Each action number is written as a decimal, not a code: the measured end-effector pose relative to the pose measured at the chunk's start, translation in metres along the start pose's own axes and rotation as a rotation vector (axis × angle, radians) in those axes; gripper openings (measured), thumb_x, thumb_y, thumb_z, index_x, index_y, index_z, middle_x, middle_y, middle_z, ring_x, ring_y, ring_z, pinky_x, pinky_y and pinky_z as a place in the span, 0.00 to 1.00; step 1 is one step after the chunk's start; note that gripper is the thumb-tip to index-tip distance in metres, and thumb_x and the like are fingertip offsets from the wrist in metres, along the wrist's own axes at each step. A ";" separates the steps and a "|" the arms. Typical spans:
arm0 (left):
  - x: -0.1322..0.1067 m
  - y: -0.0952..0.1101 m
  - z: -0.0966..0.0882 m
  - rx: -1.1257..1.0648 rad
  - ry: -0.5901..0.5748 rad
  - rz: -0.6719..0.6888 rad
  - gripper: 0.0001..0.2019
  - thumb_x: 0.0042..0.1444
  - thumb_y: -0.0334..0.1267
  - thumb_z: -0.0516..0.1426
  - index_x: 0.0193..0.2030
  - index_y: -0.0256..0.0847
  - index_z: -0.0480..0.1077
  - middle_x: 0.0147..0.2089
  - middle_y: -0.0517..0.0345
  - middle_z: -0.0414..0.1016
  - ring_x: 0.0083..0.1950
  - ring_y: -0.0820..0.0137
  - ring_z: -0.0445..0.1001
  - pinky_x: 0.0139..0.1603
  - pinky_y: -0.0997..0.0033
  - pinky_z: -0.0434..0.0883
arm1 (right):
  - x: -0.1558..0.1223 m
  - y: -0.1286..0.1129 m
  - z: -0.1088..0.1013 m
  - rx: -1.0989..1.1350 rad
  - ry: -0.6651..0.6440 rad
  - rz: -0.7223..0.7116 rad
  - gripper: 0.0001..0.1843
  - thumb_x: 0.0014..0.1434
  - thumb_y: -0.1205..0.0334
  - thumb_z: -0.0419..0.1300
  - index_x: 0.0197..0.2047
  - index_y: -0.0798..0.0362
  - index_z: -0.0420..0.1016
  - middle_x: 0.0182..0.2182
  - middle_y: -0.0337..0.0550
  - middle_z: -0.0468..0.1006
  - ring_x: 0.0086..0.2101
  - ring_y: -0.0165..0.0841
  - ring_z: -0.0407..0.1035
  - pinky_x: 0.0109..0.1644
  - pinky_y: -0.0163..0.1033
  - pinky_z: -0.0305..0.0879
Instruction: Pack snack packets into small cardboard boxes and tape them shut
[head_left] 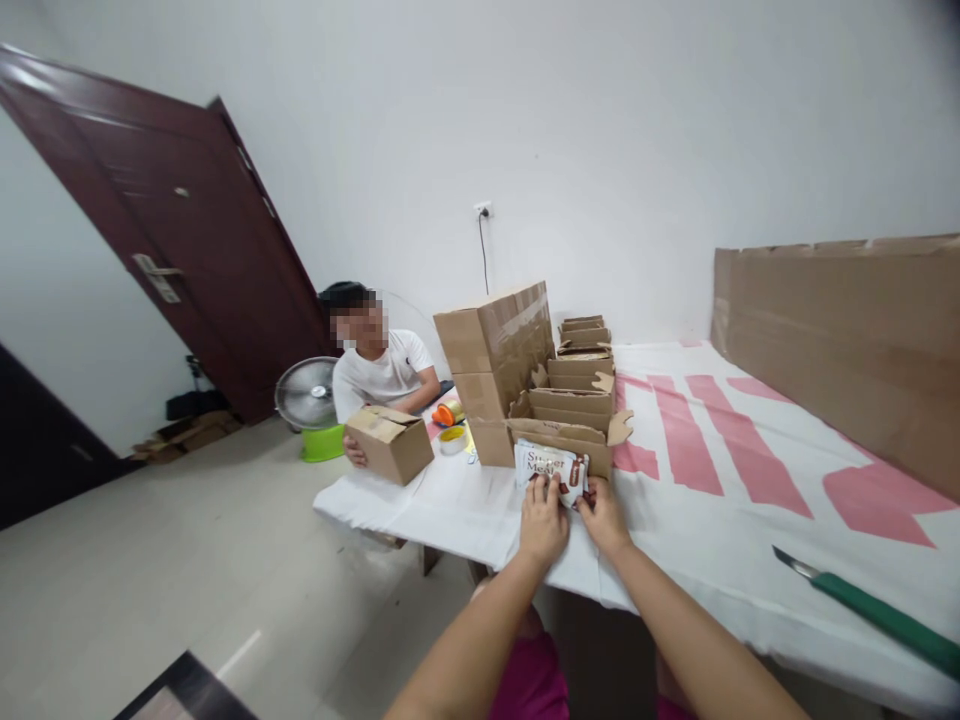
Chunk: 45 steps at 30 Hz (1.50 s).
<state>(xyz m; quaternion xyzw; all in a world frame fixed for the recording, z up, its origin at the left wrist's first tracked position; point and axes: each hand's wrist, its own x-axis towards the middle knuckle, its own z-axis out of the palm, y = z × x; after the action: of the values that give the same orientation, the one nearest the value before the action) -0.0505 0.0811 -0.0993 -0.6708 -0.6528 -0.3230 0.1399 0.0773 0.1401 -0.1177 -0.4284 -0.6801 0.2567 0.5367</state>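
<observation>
My left hand [541, 522] and my right hand [602, 512] both grip a white packet with brown printing [550, 468], holding it upright at the table's near edge. The fingers of both hands are closed on its lower edge. Right behind the packet stands a row of small open cardboard boxes [574, 405] with their flaps up. A tall stack of taped cardboard boxes [496, 365] rises to the left of that row.
A white and pink cloth covers the table [712, 470]. A green-handled knife [874, 612] lies at its right front. A large cardboard sheet [847, 340] leans at the right. Another person [379, 370] sits at the far end holding a cardboard box [390, 442]. A fan [306, 393] and a dark door [180, 240] stand behind.
</observation>
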 end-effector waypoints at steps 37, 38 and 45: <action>0.042 -0.176 -0.159 0.369 -0.106 -0.174 0.25 0.58 0.46 0.55 0.62 0.43 0.64 0.67 0.47 0.62 0.70 0.50 0.55 0.62 0.46 0.60 | 0.004 -0.003 0.000 0.002 0.006 0.060 0.10 0.51 0.62 0.55 0.39 0.51 0.66 0.31 0.41 0.74 0.31 0.37 0.70 0.38 0.42 0.67; 0.041 -0.175 -0.159 0.368 -0.100 -0.178 0.25 0.58 0.46 0.55 0.62 0.42 0.64 0.67 0.46 0.62 0.70 0.50 0.54 0.63 0.47 0.60 | 0.004 -0.003 0.000 0.003 0.005 0.060 0.10 0.51 0.62 0.55 0.39 0.51 0.66 0.30 0.41 0.74 0.31 0.36 0.70 0.37 0.41 0.67; 0.023 -0.162 -0.166 0.324 -0.104 -0.133 0.25 0.58 0.47 0.55 0.62 0.43 0.65 0.67 0.48 0.63 0.69 0.51 0.56 0.63 0.48 0.61 | 0.004 -0.001 0.000 0.009 0.004 0.058 0.10 0.51 0.62 0.55 0.39 0.50 0.67 0.29 0.39 0.74 0.30 0.36 0.70 0.36 0.41 0.67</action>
<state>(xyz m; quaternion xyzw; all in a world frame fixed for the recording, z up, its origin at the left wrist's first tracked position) -0.2503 0.0154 0.0020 -0.6107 -0.7455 -0.1872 0.1906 0.0766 0.1433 -0.1144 -0.4458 -0.6653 0.2744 0.5323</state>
